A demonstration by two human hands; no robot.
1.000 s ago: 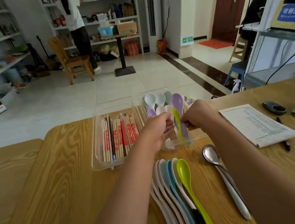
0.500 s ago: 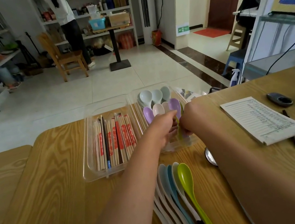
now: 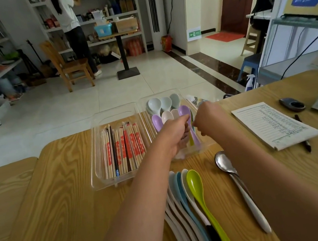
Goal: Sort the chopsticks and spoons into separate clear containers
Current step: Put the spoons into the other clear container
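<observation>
Hands curled: left hand (image 3: 177,136), right hand (image 3: 206,116) meet over spoons (image 3: 184,111).

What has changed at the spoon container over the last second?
The left hand and right hand lowered the purple spoon into the spoon container; its bowl now lies beside the pink spoon. Both hands stay at its handle, grip unclear. Chopsticks, the row of spoons and the metal spoon did not move.

Pale tiled floor (image 3: 107,95), white shelves (image 3: 95,19), wooden chair (image 3: 68,64).
</observation>
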